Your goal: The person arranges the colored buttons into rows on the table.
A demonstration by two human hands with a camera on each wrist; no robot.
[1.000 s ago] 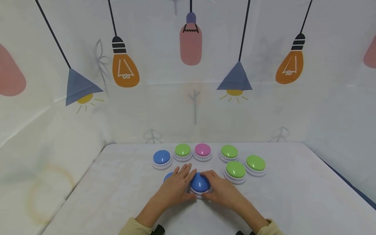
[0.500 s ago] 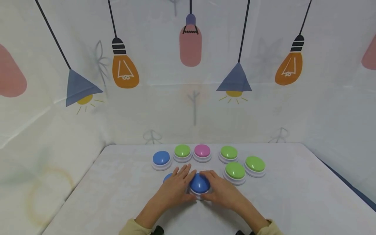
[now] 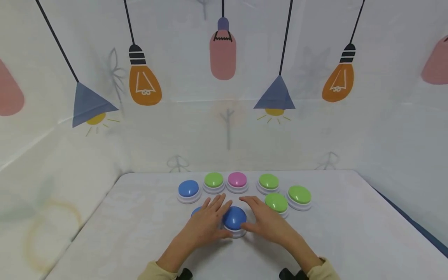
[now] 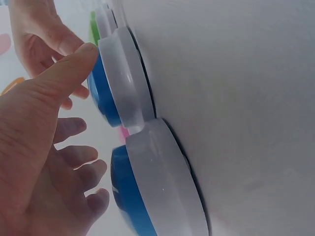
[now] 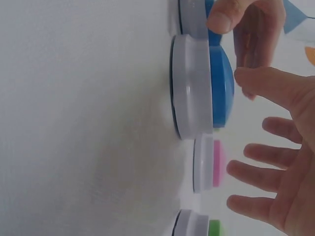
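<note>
Left hand [image 3: 207,222] and right hand [image 3: 268,221] are spread around the front blue button [image 3: 234,217] on the bench [image 3: 350,233]. It looks light, hard and slippery; its white base [image 5: 192,88] seems best to grab.

A glossy blue domed button [image 3: 234,218] on a round white base sits upright, dome up, flat on the white table [image 3: 350,225]. A matching blue button [image 4: 157,182] sits upright just to its left, mostly hidden in the head view.

No legible text; no readable numbers (labels and brands included)
</note>
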